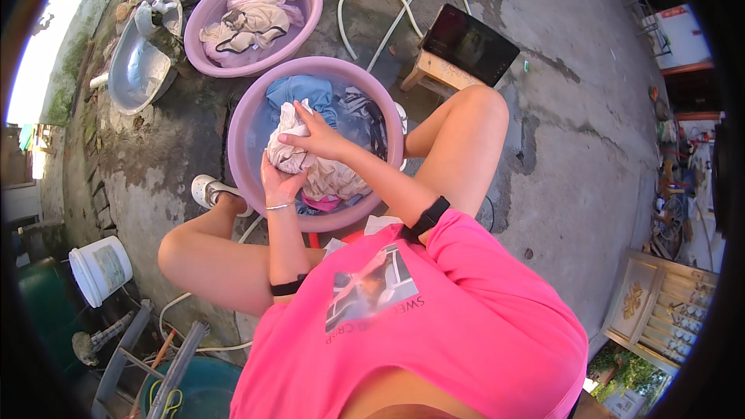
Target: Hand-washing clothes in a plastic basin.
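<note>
Between my hands is a bunched, wet white cloth [289, 138], held over the near-left part of a pink plastic basin [240, 186] of water. My left hand [282, 183] cups its lower end, the wrist wearing a silver bracelet. From the right, my right hand [317, 135] lies on the cloth with thumb and fingers spread around it. Behind it in the water is a blue garment [300, 90]. A beige garment [337, 177] lies to the right, partly under my right forearm. Dark striped fabric [369, 119] and a bright pink piece [322, 203] also show.
A second pink basin [195, 49] with light garments stands beyond. To its left is a metal tub [125, 78]. A tablet [470, 43] leans on a wooden stool [445, 70], near a pale hose [401, 9]. A white bucket [100, 270] and a ladder [177, 369] are at left.
</note>
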Available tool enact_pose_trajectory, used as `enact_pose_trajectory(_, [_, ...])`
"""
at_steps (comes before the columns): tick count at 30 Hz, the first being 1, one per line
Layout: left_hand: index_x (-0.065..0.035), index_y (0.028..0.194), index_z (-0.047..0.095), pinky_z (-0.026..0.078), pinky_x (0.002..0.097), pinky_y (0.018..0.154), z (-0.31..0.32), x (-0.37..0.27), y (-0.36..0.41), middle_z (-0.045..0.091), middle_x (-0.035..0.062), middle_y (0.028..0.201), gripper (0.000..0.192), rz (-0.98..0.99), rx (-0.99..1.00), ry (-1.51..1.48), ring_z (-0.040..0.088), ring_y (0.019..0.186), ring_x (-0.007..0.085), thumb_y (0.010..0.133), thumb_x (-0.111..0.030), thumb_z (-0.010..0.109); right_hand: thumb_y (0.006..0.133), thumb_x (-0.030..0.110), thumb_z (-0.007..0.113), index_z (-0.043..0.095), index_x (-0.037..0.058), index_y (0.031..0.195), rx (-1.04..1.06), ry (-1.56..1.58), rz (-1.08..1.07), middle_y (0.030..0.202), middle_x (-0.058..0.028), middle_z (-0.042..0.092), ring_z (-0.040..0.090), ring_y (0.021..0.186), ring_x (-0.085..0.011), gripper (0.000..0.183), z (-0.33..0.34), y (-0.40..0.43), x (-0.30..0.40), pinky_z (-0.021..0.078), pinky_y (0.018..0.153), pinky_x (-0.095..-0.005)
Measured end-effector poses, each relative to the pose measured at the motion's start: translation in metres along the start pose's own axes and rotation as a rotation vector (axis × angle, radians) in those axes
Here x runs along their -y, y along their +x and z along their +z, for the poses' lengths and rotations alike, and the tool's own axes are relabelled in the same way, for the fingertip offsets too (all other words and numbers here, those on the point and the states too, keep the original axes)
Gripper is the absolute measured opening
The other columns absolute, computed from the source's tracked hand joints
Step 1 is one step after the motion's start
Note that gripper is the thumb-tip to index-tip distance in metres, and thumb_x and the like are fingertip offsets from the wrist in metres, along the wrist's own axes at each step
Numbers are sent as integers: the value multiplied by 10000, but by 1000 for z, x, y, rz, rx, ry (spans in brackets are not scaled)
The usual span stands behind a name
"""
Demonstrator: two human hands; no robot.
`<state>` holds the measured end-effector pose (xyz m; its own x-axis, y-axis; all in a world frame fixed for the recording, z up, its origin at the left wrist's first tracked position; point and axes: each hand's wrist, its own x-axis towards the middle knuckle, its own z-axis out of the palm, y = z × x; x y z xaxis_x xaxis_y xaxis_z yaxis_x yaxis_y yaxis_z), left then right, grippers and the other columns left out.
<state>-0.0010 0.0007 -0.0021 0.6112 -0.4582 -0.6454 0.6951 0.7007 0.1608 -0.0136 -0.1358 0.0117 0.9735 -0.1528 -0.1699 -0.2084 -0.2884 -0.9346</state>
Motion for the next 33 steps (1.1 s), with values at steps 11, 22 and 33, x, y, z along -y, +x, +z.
enact_pose_trajectory(11, [-131,1299,428,322,572,966,-1,14,-10,467,104,1295,584,-47,-61,188,447,1186,295,874,-531,408,695,126,651,598,34,846,-335,-74,-333,846,-130,603,570,736,-301,185,2,-15,20,457,664,-309])
enact_pose_trajectory(22, [-136,1266,459,405,485,947,-69,11,39,513,87,1249,496,-18,410,125,503,1141,281,895,-459,406,720,269,651,573,79,682,83,-379,-600,698,-106,585,605,676,-300,209,49,-60,18,469,599,-406])
enact_pose_trajectory(33, [-102,1130,536,499,388,831,-105,16,61,600,84,1072,324,111,-8,210,597,971,235,916,-308,405,757,291,584,603,15,687,-243,-151,-201,649,-199,582,573,620,-378,285,38,-34,0,447,564,-439])
